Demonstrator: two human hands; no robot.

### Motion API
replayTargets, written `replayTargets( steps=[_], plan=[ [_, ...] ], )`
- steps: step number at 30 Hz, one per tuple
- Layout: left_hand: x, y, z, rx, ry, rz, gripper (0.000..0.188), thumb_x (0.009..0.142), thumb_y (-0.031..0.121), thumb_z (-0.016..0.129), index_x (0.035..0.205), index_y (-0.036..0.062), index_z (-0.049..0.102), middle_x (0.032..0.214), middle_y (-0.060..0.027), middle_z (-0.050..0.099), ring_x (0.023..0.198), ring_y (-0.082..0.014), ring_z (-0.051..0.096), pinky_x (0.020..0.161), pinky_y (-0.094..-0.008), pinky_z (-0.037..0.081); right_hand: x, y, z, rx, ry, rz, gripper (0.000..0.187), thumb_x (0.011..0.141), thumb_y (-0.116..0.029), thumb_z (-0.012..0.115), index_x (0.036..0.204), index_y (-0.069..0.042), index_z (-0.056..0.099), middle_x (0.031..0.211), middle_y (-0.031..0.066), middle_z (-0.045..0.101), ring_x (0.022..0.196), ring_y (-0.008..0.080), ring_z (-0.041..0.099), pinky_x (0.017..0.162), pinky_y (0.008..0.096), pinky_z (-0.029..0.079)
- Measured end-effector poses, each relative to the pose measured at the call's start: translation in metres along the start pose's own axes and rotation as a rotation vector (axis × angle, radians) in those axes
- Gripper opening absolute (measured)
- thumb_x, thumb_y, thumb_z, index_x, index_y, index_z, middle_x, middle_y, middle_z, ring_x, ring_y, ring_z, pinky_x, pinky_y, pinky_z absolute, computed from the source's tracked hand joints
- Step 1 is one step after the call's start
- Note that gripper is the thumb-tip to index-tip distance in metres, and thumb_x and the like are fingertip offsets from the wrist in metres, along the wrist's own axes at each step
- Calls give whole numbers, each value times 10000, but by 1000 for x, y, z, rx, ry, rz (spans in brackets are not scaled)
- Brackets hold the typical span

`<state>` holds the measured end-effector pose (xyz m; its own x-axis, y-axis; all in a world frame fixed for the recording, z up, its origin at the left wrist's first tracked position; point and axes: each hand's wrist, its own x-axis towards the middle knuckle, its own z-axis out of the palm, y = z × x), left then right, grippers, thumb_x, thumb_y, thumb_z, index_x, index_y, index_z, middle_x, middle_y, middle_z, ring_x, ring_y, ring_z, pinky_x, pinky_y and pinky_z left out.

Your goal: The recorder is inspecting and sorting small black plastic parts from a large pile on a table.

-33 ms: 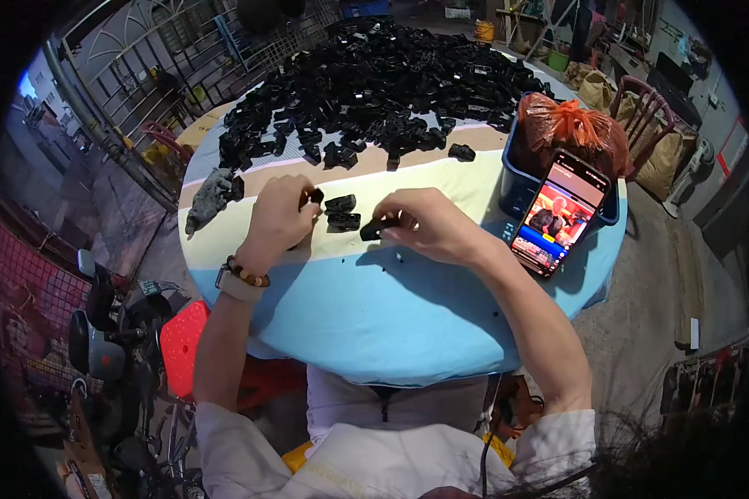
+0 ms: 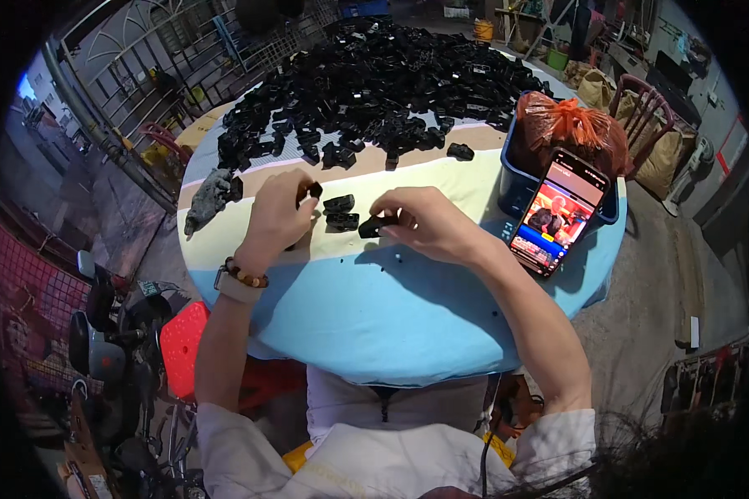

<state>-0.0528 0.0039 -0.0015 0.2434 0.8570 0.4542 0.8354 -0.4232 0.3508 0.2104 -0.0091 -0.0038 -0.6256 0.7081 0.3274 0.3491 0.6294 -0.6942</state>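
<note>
My left hand (image 2: pixel 281 218), wearing a beaded bracelet and a watch, is closed on a small black plastic piece (image 2: pixel 314 190) that sticks out past its fingertips. To its right on the striped tablecloth lie two black plastic parts, a farther one (image 2: pixel 339 204) and a nearer one (image 2: pixel 342 221). My right hand (image 2: pixel 429 220) pinches another black plastic part (image 2: pixel 374 227) low at the cloth, just right of that pair. The exact kind of these parts is too small to tell.
A heap of black plastic parts (image 2: pixel 374 79) covers the table's far side. At the right, a phone (image 2: pixel 558 212) leans on a blue bin (image 2: pixel 512 179) holding an orange-red bag (image 2: pixel 570 125). A grey cloth (image 2: pixel 212 200) lies left; a red stool (image 2: pixel 183 345) stands below the table edge.
The fingers of my left hand have shifted up slightly with the small black piece. My right hand is almost unmoved on its part.
</note>
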Motion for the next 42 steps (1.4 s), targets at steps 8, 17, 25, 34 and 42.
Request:
replayTargets(
  steps=[8, 17, 25, 34, 42],
  plan=[
    [3, 25, -6, -1196, -196, -300, 332, 928, -32, 452, 1254, 10, 490, 1044, -120, 588, 956, -196, 639, 835, -316, 570, 1, 19, 4, 95, 152, 9, 241, 850, -35, 598, 1080, 35, 619, 926, 118, 658, 785, 161, 624, 710, 286, 518],
    [-8, 44, -2, -1628, -221, -303, 404, 938, -31, 429, 1341, -43, 410, 1087, -157, 580, 1110, -270, 599, 942, -397, 554, 7, 8, 1, 655, 271, 191, 330, 938, -131, 628, 1192, 77, 601, 1006, 106, 672, 888, 146, 655, 839, 270, 550],
    [-5, 30, -3, -441, -172, -60, 212, 789, 54, 644, 982, 5, 569, 892, -91, 573, 753, -165, 559, 646, -276, 465, 7, 12, -4, 433, 506, 103, 270, 870, -78, 681, 1108, 44, 645, 1027, 108, 686, 915, 146, 664, 822, 266, 539],
    [-17, 37, 7, -420, -212, -31, 318, 765, 29, 693, 1075, 0, 631, 920, -76, 644, 814, -160, 619, 745, -305, 500, 8, -1, 0, 467, 436, 19, 313, 826, -17, 683, 1128, 45, 628, 1069, 117, 666, 1002, 179, 652, 888, 306, 530],
    [-6, 50, 9, -1097, -314, -227, 225, 875, 192, 731, 914, -7, 632, 662, -18, 612, 501, -45, 464, 455, -200, 331, 4, -8, 1, 413, 287, -203, 289, 857, 21, 664, 1143, 3, 627, 1101, 97, 627, 1037, 195, 635, 938, 341, 541]
  ],
)
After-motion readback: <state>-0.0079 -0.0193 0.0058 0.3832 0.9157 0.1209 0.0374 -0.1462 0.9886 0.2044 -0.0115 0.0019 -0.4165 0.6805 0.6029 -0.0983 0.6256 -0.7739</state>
